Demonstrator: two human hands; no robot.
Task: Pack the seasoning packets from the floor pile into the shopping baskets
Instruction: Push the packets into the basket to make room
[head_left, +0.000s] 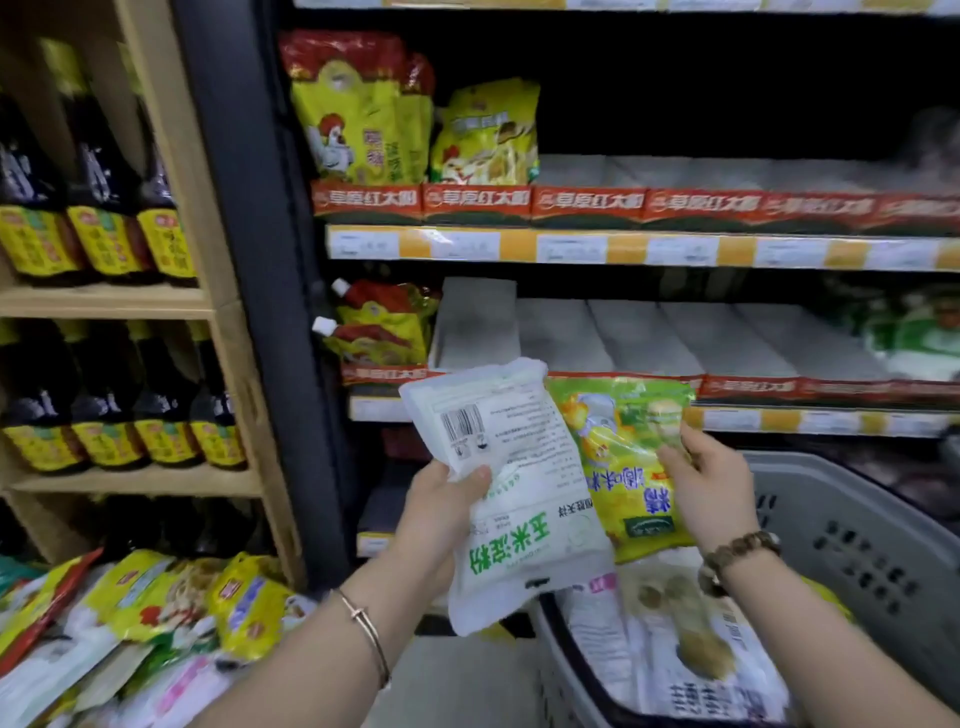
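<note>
Your grey basket (852, 561) already sits well filled; packets dropped loosely may slide out. The floor pile (130, 623) waits lower left. Your left hand (441, 509) clasps the white packet (514, 499), your right hand (711, 483) the yellow packet (623, 467), overlapping, so one could slip

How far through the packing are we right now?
Done: the grey basket already holds several packets. In hand: the left hand grips a white packet and the right hand a yellow-green packet, both raised above the basket. Left: the floor pile is still sizeable.
</note>
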